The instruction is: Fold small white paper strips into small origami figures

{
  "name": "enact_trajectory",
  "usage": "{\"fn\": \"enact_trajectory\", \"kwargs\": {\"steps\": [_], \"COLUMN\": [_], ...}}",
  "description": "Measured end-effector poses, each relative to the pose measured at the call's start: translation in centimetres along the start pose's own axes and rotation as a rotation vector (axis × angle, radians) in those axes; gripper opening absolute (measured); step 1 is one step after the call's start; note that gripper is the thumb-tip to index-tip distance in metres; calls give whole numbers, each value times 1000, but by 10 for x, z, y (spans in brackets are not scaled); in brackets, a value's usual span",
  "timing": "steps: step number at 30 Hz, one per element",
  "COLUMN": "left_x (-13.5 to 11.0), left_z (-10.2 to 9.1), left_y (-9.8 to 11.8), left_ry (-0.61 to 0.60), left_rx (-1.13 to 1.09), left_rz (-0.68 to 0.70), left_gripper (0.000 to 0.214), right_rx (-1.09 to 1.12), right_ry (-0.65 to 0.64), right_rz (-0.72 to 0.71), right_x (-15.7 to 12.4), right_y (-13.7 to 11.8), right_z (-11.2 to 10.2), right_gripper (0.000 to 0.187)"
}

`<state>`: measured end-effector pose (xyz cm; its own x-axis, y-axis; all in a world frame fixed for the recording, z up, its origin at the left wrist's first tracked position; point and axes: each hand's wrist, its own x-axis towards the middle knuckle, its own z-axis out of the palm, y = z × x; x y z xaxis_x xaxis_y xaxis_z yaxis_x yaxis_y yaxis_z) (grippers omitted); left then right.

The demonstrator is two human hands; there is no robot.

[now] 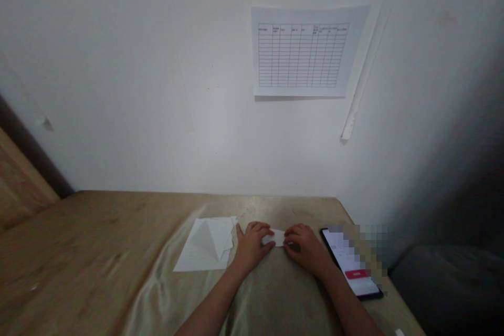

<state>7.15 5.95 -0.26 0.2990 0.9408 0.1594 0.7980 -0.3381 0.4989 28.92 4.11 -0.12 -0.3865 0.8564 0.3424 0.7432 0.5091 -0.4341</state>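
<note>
A small folded white paper (pixel 277 237) lies on the beige cloth (pixel 275 294) between my two hands. My left hand (pixel 252 245) rests with curled fingers pressing on the paper's left end. My right hand (pixel 305 247) has its fingers curled and pinched on the paper's right end. Left of my left hand lies a stack of white sheets (pixel 207 245) with a folded triangular piece on top.
A phone (pixel 352 263) with a lit screen lies at the table's right edge, close to my right wrist. The wooden table (pixel 79 252) meets a white wall bearing a printed table sheet (pixel 305 52). A dark drop lies beyond the right edge.
</note>
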Motion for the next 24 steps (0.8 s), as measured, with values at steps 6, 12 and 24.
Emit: {"fn": "enact_trajectory", "kwargs": {"steps": [6,12,24], "left_x": [0,-1,-1], "left_z": [-1,-2,-1], "left_y": [1,1,2], "left_ry": [-10,-16,-23], "left_rx": [-20,-33,-43], "left_rz": [-18,-20,-34], "left_gripper": [23,26,29], "right_rx": [-10,53,48], "right_ry": [-5,-4,10], "right_rz": [-10,49,196], "right_x": [3,4,5], "right_y": [-3,4,11], "right_z": [3,8,-1], "right_gripper": [11,10,15]}}
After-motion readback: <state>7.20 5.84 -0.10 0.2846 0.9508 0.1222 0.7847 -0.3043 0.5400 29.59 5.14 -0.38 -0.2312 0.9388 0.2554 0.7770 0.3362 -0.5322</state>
